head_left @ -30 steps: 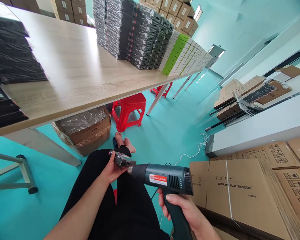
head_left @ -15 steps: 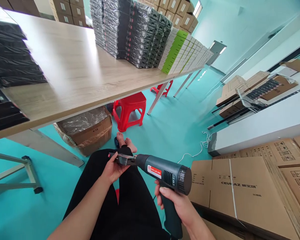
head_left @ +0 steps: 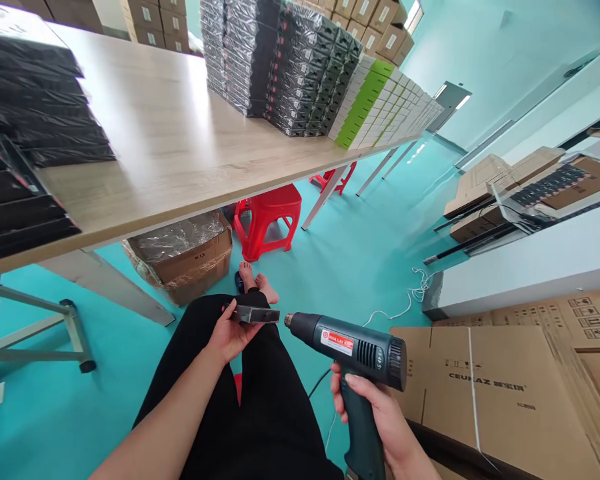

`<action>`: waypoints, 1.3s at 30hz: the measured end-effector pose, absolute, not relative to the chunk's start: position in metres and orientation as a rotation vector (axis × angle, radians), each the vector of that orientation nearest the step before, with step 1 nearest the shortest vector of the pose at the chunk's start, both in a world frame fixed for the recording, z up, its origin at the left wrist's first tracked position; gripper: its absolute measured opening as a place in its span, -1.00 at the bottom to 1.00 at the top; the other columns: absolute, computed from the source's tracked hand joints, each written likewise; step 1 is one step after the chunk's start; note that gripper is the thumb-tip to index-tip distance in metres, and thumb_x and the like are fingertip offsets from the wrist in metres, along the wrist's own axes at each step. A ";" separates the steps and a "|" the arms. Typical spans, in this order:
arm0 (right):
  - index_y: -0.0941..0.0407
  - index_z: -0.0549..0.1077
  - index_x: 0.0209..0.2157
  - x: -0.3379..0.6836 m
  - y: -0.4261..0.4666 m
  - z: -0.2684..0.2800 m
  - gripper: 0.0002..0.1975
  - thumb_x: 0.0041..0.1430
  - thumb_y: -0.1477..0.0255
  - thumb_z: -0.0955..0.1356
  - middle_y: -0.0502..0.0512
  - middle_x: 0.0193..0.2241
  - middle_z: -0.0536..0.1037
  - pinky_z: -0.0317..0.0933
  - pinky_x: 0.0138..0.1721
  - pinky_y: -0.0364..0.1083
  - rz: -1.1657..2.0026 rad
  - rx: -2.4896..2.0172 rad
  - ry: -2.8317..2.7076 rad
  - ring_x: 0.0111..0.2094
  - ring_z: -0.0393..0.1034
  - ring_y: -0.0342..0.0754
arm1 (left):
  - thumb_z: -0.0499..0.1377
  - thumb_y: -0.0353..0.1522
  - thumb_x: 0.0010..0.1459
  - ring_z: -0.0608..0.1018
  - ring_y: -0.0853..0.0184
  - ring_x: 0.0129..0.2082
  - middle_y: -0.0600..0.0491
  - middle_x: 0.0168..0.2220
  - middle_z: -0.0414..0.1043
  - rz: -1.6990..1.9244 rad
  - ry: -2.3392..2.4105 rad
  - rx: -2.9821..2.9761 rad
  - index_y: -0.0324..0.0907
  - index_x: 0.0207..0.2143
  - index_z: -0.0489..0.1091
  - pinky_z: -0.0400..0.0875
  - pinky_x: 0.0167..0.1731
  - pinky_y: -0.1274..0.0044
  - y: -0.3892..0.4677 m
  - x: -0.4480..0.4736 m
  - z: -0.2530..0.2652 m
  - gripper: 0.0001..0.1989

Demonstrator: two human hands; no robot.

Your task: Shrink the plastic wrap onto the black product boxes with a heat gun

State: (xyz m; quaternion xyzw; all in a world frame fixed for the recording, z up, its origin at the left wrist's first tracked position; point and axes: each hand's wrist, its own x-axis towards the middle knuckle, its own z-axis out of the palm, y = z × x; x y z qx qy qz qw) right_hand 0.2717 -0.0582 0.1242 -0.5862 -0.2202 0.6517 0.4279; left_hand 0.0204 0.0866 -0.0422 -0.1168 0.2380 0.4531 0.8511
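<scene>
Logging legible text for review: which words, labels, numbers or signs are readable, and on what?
"HUA LAI" (remainder blurred): label on the heat gun.
"K13": carton under the table.
"CEUKAZ" (following characters unclear): strapped carton.
Too small or blurred: its smaller print, symbols on the far-right carton, stacked cartons' labels.

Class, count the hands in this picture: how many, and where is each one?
2. The left hand holds a small dark box in front of the heat gun, which the right hand grips. No other hand shows.
</scene>
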 end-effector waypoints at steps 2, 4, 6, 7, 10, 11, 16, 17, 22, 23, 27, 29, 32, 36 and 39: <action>0.20 0.47 -0.15 0.275 -0.062 0.125 -0.72 0.15 0.33 0.34 0.14 -0.38 0.52 0.29 -0.49 -0.13 1.634 -1.473 -0.532 -0.47 0.39 -0.08 | 0.19 -0.24 0.15 0.42 -0.01 0.07 -0.24 0.07 0.36 0.963 0.494 -0.256 -0.25 0.15 0.18 0.44 -0.04 0.17 0.087 0.020 -0.044 -0.44; 0.21 0.47 -0.13 0.274 -0.065 0.125 -0.71 0.17 0.34 0.33 0.14 -0.37 0.52 0.29 -0.47 -0.13 1.628 -1.477 -0.511 -0.46 0.39 -0.09 | 0.20 -0.24 0.15 0.42 -0.01 0.08 -0.24 0.07 0.36 0.959 0.488 -0.260 -0.25 0.15 0.18 0.43 -0.04 0.16 0.088 0.021 -0.046 -0.44; 0.21 0.47 -0.14 0.272 -0.065 0.124 -0.71 0.17 0.34 0.33 0.15 -0.36 0.53 0.29 -0.47 -0.14 1.626 -1.460 -0.501 -0.46 0.39 -0.10 | 0.20 -0.23 0.15 0.41 -0.02 0.08 -0.23 0.07 0.36 0.943 0.489 -0.261 -0.23 0.15 0.20 0.43 -0.04 0.15 0.088 0.022 -0.046 -0.45; 0.22 0.47 -0.14 0.271 -0.065 0.123 -0.72 0.17 0.34 0.33 0.15 -0.36 0.53 0.29 -0.48 -0.14 1.624 -1.448 -0.504 -0.47 0.39 -0.10 | 0.20 -0.23 0.15 0.42 -0.02 0.08 -0.22 0.06 0.37 0.937 0.493 -0.260 -0.23 0.14 0.21 0.43 -0.04 0.14 0.087 0.022 -0.046 -0.45; 0.20 0.48 -0.15 0.266 -0.064 0.123 -0.73 0.18 0.34 0.32 0.14 -0.37 0.52 0.29 -0.47 -0.13 1.646 -1.444 -0.524 -0.47 0.39 -0.11 | 0.21 -0.24 0.14 0.44 0.00 0.05 -0.22 0.02 0.40 0.940 0.504 -0.248 -0.25 0.10 0.25 0.44 -0.04 0.16 0.087 0.022 -0.046 -0.49; 0.20 0.48 -0.15 0.264 -0.064 0.124 -0.73 0.17 0.35 0.32 0.14 -0.37 0.52 0.29 -0.46 -0.13 1.669 -1.449 -0.536 -0.47 0.39 -0.11 | 0.21 -0.25 0.14 0.46 0.01 0.03 -0.21 0.00 0.42 0.951 0.507 -0.242 -0.25 0.08 0.26 0.45 -0.06 0.17 0.087 0.022 -0.047 -0.51; 0.20 0.49 -0.15 0.242 -0.060 0.126 -0.71 0.11 0.35 0.37 0.14 -0.35 0.52 0.30 -0.46 -0.11 1.766 -1.387 -0.681 -0.47 0.40 -0.09 | 0.23 -0.27 0.12 0.59 0.14 -0.25 -0.10 -0.25 0.52 0.987 0.574 -0.215 -0.22 -0.11 0.36 0.56 -0.30 0.29 0.088 0.023 -0.053 -0.69; 0.20 0.48 -0.14 0.239 -0.058 0.126 -0.70 0.11 0.34 0.37 0.14 -0.35 0.52 0.30 -0.46 -0.10 1.736 -1.376 -0.702 -0.47 0.40 -0.09 | 0.23 -0.26 0.12 0.59 0.14 -0.26 -0.10 -0.25 0.52 0.988 0.578 -0.211 -0.22 -0.12 0.36 0.56 -0.30 0.29 0.087 0.023 -0.053 -0.69; 0.19 0.49 -0.16 0.245 -0.052 0.128 -0.71 0.13 0.31 0.37 0.13 -0.36 0.52 0.31 -0.44 -0.10 1.643 -1.483 -0.700 -0.46 0.39 -0.09 | 0.22 -0.25 0.13 0.53 0.05 -0.07 -0.18 -0.08 0.47 0.982 0.560 -0.199 -0.25 -0.03 0.33 0.49 -0.12 0.19 0.086 0.022 -0.051 -0.60; 0.19 0.49 -0.17 0.247 -0.053 0.128 -0.71 0.12 0.32 0.38 0.13 -0.37 0.52 0.30 -0.45 -0.10 1.679 -1.493 -0.715 -0.47 0.39 -0.10 | 0.22 -0.25 0.13 0.53 0.06 -0.08 -0.18 -0.09 0.47 0.983 0.560 -0.199 -0.25 -0.03 0.33 0.50 -0.14 0.20 0.086 0.022 -0.051 -0.61; 0.18 0.48 -0.14 0.244 -0.055 0.128 -0.69 0.11 0.31 0.39 0.13 -0.34 0.51 0.30 -0.44 -0.08 1.701 -1.430 -0.784 -0.46 0.39 -0.09 | 0.21 -0.26 0.14 0.56 0.08 -0.14 -0.17 -0.15 0.49 0.993 0.560 -0.198 -0.25 -0.04 0.33 0.54 -0.21 0.24 0.088 0.024 -0.052 -0.63; 0.18 0.48 -0.13 0.241 -0.054 0.127 -0.70 0.14 0.30 0.37 0.13 -0.35 0.51 0.30 -0.43 -0.08 1.637 -1.445 -0.781 -0.45 0.38 -0.09 | 0.20 -0.26 0.15 0.55 0.07 -0.11 -0.18 -0.12 0.48 0.992 0.553 -0.205 -0.25 -0.02 0.32 0.52 -0.18 0.21 0.089 0.025 -0.052 -0.62; 0.19 0.49 -0.16 0.238 -0.052 0.128 -0.71 0.14 0.32 0.37 0.13 -0.36 0.51 0.29 -0.44 -0.08 1.677 -1.476 -0.790 -0.46 0.38 -0.09 | 0.20 -0.26 0.15 0.54 0.06 -0.10 -0.18 -0.12 0.48 0.976 0.564 -0.204 -0.25 -0.01 0.32 0.52 -0.18 0.21 0.088 0.025 -0.051 -0.61; 0.18 0.48 -0.13 0.242 -0.051 0.130 -0.69 0.12 0.32 0.38 0.13 -0.34 0.51 0.30 -0.43 -0.08 1.635 -1.439 -0.790 -0.45 0.38 -0.09 | 0.21 -0.25 0.14 0.53 0.06 -0.06 -0.19 -0.08 0.47 1.018 0.555 -0.204 -0.26 0.00 0.32 0.50 -0.12 0.21 0.087 0.024 -0.049 -0.58; 0.18 0.47 -0.12 0.247 -0.053 0.131 -0.69 0.15 0.31 0.36 0.13 -0.34 0.52 0.30 -0.43 -0.09 1.597 -1.484 -0.731 -0.44 0.38 -0.09 | 0.20 -0.24 0.14 0.51 0.07 -0.04 -0.17 -0.05 0.46 1.016 0.537 -0.213 -0.24 0.02 0.31 0.48 -0.10 0.21 0.087 0.024 -0.048 -0.58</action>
